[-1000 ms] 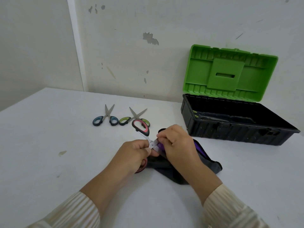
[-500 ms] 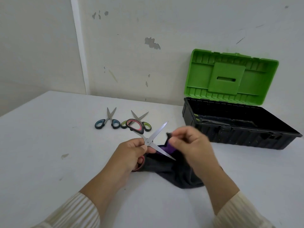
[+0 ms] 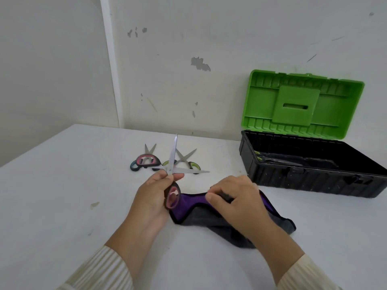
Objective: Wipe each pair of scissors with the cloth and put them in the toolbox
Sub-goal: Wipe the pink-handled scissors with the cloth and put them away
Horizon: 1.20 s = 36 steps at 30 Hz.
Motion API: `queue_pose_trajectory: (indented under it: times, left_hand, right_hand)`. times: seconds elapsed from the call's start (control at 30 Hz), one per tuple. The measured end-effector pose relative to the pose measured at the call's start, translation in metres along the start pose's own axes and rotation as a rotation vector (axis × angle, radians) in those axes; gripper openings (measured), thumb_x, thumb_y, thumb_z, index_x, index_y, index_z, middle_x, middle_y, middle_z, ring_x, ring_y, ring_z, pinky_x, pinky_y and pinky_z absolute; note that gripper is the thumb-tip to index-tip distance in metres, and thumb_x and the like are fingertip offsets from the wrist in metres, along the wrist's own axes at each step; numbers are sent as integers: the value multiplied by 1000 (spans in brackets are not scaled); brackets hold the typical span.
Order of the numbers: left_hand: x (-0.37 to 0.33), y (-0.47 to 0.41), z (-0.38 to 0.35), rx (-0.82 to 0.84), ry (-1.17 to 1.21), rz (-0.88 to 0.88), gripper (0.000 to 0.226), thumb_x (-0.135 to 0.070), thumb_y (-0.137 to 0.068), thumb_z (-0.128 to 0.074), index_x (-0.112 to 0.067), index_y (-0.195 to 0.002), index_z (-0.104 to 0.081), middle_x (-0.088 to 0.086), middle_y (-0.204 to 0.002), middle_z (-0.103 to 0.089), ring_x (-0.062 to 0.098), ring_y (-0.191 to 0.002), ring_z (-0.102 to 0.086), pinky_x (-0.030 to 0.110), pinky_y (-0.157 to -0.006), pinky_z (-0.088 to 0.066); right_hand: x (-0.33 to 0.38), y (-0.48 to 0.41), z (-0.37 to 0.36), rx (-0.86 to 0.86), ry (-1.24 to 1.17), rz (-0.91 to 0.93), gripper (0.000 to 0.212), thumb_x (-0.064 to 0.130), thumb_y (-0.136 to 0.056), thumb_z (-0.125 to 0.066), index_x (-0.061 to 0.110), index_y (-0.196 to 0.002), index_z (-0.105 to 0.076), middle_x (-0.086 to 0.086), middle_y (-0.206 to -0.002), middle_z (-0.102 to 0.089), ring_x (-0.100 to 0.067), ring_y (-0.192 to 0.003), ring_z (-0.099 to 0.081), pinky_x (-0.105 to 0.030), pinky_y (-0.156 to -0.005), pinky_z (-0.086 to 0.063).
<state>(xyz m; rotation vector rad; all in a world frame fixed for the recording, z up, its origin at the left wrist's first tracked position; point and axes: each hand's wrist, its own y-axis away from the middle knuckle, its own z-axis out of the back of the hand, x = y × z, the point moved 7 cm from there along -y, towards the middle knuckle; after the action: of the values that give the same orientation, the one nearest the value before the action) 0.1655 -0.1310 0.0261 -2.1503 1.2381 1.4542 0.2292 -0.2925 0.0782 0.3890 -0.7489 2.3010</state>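
My left hand (image 3: 155, 191) holds the pink-handled scissors (image 3: 172, 162) near the pivot, blades spread wide: one points straight up, the other to the right. One pink loop sits by my palm, the other hangs over the table behind. My right hand (image 3: 234, 201) rests on the grey and purple cloth (image 3: 278, 223) on the table and pinches its upper edge. Blue-handled scissors (image 3: 149, 149) and green-handled scissors (image 3: 185, 155) lie side by side farther back. The black toolbox (image 3: 314, 185) stands open at the right with its green lid (image 3: 301, 105) up; a pair of scissors (image 3: 274, 160) lies inside.
The white table (image 3: 62, 195) runs to a marked white wall behind. A small stain (image 3: 94, 204) is on the table at the left. The toolbox stands against the wall, just beyond the cloth.
The scissor blades have opened much wider, one now pointing up. My right hand has left the blades and dropped onto the cloth on the table.
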Motion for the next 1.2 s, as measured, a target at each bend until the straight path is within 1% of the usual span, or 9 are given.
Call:
queue_pose_trajectory:
  times: [0.1, 0.17, 0.27, 0.4, 0.5, 0.6, 0.73, 1.07, 1.2]
  left_hand:
    - [9, 6, -14, 87, 124, 35, 38, 1, -93, -45, -15, -63, -63, 9, -78, -63, 16, -55, -43, 26, -50, -35]
    - [12, 11, -22, 153, 138, 35, 34, -1, -94, -43, -11, -74, -68, 10, -75, -59, 18, -55, -47, 29, -51, -38]
    - [12, 12, -26, 206, 147, 24, 23, -3, -95, -44, -4, -94, -67, 9, -81, -66, 17, -59, -59, 31, -55, -49]
    - [19, 20, -34, 263, 143, 56, 23, -1, -95, -44, 2, -100, -66, 10, -84, -71, 18, -69, -69, 34, -69, -57]
    - [16, 15, -31, 236, 214, 74, 15, -5, -92, -49, 0, -95, -63, 13, -87, -68, 22, -79, -65, 38, -74, -57]
    - [1, -1, -10, 103, 333, 35, 8, -13, -91, -55, -9, -89, -62, 6, -76, -69, 17, -74, -66, 36, -78, -55]
    - [-4, -3, 0, 81, 39, -22, 13, -2, -91, -54, -4, -96, -66, 8, -77, -69, 15, -61, -62, 22, -55, -57]
    - [28, 19, -28, 269, -283, 23, 26, -9, -95, -50, -21, -93, -73, 0, -80, -77, 13, -76, -71, 27, -68, -56]
    - [27, 21, -29, 273, -280, 14, 25, -7, -95, -50, -19, -95, -72, 1, -83, -77, 13, -76, -72, 30, -71, -57]
  right_hand:
    - [20, 5, -21, 30, -260, -32, 22, 45, -82, -56, 26, -81, -67, 3, -73, -67, -11, -73, -55, -30, -72, -45]
    - [16, 7, -35, 61, -494, -202, 4, 32, -84, -62, 29, -85, -64, 3, -73, -68, -8, -70, -59, -22, -66, -47]
    - [4, 8, -41, 61, -601, -313, 19, 24, -84, -63, 39, -92, -55, 5, -78, -62, -7, -71, -57, -16, -66, -44]
    - [1, 7, -36, 65, -504, -300, 3, 23, -84, -62, 23, -82, -64, -2, -84, -59, -12, -72, -55, -23, -66, -45]
    - [-9, 8, -38, 133, -630, -402, 16, 22, -87, -59, 17, -73, -65, 4, -61, -58, -8, -52, -46, -24, -54, -41]
    - [-19, 9, -30, 147, -678, -476, 23, 21, -88, -58, 15, -67, -62, 0, -59, -55, -9, -48, -39, -23, -47, -38]
    - [-26, 9, -21, 94, -742, -512, 16, 19, -88, -59, 11, -77, -67, 3, -57, -56, -9, -47, -42, -21, -45, -39]
    - [-31, 13, -30, 82, -689, -557, 17, 23, -89, -57, 11, -78, -64, -1, -55, -57, -11, -41, -48, -26, -48, -48]
    - [-30, 5, -15, -10, -506, -465, 15, 25, -86, -60, 17, -97, -66, 2, -78, -64, -9, -63, -54, -24, -62, -48]
